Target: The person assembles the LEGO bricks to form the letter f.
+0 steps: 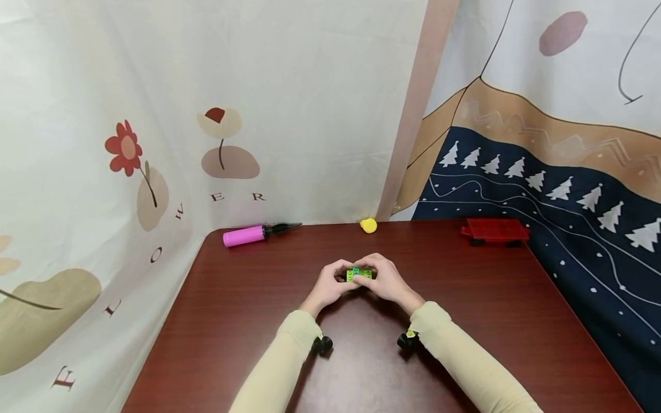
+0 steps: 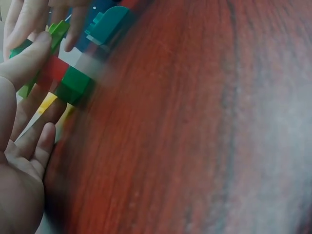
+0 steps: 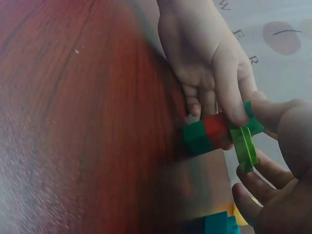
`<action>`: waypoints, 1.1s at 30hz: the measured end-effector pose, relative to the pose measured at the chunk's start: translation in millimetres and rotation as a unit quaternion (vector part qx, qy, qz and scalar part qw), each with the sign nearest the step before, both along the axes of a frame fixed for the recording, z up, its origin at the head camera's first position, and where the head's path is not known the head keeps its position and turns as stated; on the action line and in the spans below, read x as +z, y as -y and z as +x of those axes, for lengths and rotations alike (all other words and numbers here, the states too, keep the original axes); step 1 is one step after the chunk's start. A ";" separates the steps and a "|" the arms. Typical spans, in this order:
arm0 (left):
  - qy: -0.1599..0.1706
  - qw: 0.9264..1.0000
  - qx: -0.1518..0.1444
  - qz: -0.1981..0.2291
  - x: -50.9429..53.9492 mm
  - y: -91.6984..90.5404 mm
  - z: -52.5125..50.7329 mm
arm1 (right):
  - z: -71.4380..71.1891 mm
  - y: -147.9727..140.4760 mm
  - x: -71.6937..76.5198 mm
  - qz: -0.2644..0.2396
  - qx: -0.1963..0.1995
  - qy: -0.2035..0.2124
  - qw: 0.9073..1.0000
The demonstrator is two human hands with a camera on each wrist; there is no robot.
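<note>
A small stack of toy building blocks (image 1: 365, 274) is held between both hands over the table's middle. It has a dark green block (image 3: 197, 138), a red block (image 3: 217, 130), a light green plate (image 3: 242, 148) and a green piece beyond the plate. My left hand (image 1: 329, 285) grips the stack, its thumb on the plate side and fingers beneath. My right hand (image 1: 386, 279) pinches it from the other side, thumb at the green piece. A teal block (image 2: 109, 25) with a rounded edge appears near the right fingers; the hands hide it in the head view.
Along the far edge of the brown table (image 1: 248, 338) lie a pink hand pump (image 1: 245, 236) with a black nozzle, a yellow object (image 1: 369, 225) and a red toy wagon (image 1: 496, 230). Printed curtains (image 1: 310, 103) hang behind and beside the table.
</note>
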State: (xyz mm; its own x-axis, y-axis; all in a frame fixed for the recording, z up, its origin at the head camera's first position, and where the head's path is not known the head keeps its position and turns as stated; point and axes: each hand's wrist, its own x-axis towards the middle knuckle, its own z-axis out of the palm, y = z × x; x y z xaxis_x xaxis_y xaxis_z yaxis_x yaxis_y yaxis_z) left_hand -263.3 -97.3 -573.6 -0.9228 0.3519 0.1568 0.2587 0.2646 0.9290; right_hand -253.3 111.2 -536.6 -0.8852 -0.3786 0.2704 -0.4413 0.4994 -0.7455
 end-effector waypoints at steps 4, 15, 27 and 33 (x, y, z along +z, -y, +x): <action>0.009 1.000 0.006 0.002 0.2 -1.0 0.5 | -2.3 -5.0 3.8 0.009 -0.007 0.003 1.000; 0.027 0.999 0.015 0.009 2.1 -2.9 3.3 | -8.0 -41.2 11.2 0.007 -0.072 -0.001 0.997; 0.039 0.999 0.017 -0.004 0.4 -1.4 2.8 | -5.3 -69.0 -8.8 0.021 -0.075 0.045 0.996; 0.037 0.999 0.019 0.001 1.2 -2.0 3.9 | -5.3 -71.7 -16.8 0.038 -0.074 0.058 0.995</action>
